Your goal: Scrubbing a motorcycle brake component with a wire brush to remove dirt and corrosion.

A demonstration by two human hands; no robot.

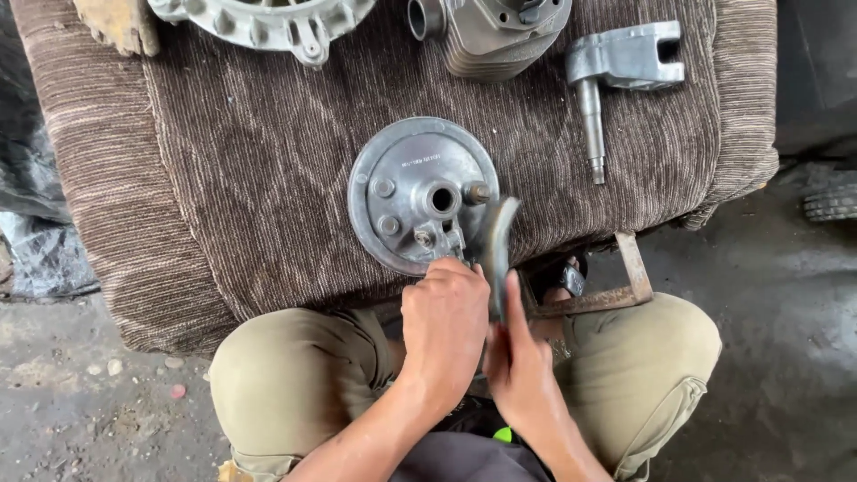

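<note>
A round grey metal brake plate [406, 183] with a centre hole lies on a brown ribbed cloth [250, 178]. My left hand [444, 326] rests at the plate's near edge, fingers curled against the small fittings there. My right hand [518, 357] holds a curved grey brake shoe [496, 241] upright by its lower end, its upper tip beside a stud on the plate's right side.
At the cloth's far edge lie a ribbed metal housing [268, 22], a finned cylinder [491, 36] and a grey bracket with a shaft [616, 62]. A rusty metal bracket [616, 290] sticks out under the cloth by my right knee. Concrete floor surrounds.
</note>
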